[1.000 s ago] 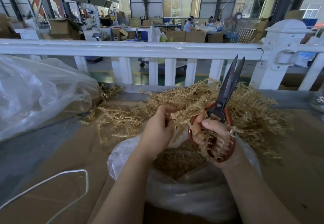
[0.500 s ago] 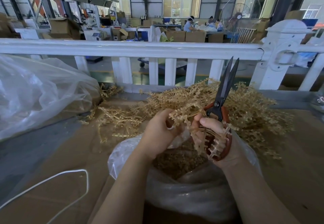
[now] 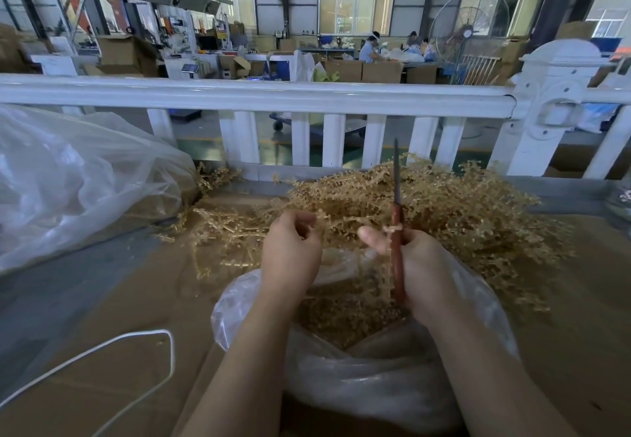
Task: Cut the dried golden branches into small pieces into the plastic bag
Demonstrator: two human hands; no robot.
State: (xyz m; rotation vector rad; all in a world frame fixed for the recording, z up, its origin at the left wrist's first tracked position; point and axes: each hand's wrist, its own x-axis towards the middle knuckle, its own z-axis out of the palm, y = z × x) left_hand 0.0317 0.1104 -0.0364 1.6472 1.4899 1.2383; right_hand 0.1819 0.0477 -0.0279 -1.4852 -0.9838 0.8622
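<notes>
Head: scissors (image 3: 396,218) turned edge-on, blades now shut.

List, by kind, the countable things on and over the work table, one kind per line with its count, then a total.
Hands: 2, left and right
Scissors: 1
Plastic bags: 2, near and far left
Branch pile: 1
White cord: 1
Total: 7

plastic bag (image 3: 358,378) front centre, branch pile (image 3: 444,211) right behind bag, railing (image 3: 273,98) behind pile, second bag (image 3: 75,177) far left of bag, cord (image 3: 112,361) left of bag, both hands above bag mouth
</notes>
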